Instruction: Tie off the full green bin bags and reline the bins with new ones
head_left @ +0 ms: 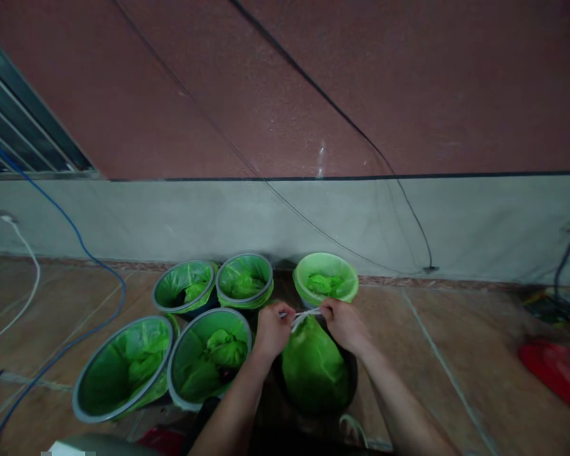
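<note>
A full green bag [316, 370] sits in a dark round bin [353, 380], its top gathered to a point. White drawstrings [308, 313] cross at that gathered neck. My left hand [274, 326] is closed on the string's left end, and my right hand [344, 323] pinches the right end, so the string is stretched between them just above the bag. Right behind them stands a bin with a light green liner [349, 283], with green plastic bunched inside.
Several green-lined bins stand on the left, among them a front one [90, 386] and a back one [244, 272]. A blue cable [80, 237] crosses the tiled floor. A red object [558, 373] lies at the right; a wall [218, 218] rises behind.
</note>
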Motion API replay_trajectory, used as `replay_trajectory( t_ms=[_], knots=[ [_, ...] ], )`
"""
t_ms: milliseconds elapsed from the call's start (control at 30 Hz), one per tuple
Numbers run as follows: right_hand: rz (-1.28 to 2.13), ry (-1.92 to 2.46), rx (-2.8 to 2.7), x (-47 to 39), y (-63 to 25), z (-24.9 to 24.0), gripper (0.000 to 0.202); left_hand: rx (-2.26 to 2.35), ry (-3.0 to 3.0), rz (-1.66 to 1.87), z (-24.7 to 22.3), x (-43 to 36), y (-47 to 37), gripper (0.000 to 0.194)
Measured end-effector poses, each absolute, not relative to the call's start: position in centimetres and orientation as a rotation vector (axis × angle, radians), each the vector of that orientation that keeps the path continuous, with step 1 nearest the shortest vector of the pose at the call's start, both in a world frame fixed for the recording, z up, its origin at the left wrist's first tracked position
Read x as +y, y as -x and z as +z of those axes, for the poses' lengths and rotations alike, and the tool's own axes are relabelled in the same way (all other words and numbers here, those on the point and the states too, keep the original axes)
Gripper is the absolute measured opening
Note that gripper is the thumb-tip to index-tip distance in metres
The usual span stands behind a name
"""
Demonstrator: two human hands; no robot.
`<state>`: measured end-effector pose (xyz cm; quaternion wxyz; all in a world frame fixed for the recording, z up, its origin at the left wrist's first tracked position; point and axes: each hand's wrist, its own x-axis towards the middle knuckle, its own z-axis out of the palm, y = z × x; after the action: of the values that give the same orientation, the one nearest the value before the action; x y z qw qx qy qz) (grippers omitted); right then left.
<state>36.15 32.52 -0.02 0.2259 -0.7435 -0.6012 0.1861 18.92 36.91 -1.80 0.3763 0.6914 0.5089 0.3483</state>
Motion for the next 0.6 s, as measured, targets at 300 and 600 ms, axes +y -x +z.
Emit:
replay_trajectory(
  t_ms=[300, 600],
  knots=[
    [0.639, 2.016, -1.795, 32.4, -35.9, -3.1, 0.020, 1.331, -2.052, 0.296, -3.2, 35.5, -18.8, 0.054],
    [0.727, 1.916, -1.492, 33.4, -40.8, -4.9, 0.023, 1.277, -2.047, 0.008, -3.0, 33.8, -20.6, 0.070]
  ],
)
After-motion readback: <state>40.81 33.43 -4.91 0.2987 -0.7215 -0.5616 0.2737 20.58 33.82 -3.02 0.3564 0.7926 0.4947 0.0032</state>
